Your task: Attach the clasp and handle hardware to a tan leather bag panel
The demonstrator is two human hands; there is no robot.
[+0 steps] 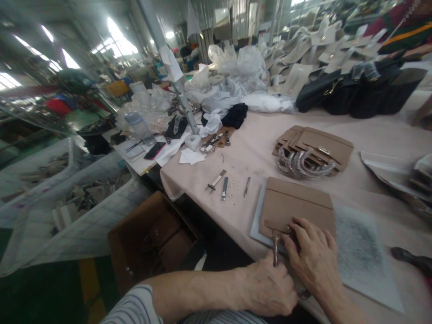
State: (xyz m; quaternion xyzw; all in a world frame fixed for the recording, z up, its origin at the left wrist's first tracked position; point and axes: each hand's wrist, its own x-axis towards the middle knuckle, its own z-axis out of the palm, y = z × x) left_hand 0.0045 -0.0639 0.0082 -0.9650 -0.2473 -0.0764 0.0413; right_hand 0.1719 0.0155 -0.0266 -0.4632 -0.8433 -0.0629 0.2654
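A tan leather bag panel lies on a grey slab at the table's near edge. From the panel's near side hangs a plastic-wrapped bag handle. My left hand is closed round this handle, below the panel. Over the panel's near part, my right hand has bent fingers, with fingertips and thumb gripping it near a small dark fitting by the handle. Part of that fitting is hidden under the fingers.
Beyond lie stacked tan panels with wrapped handles. Several small metal tools and tiny bits are to the left. A speckled slab and dark-handled tool lie right. Black bags stand behind; a brown box stands below left.
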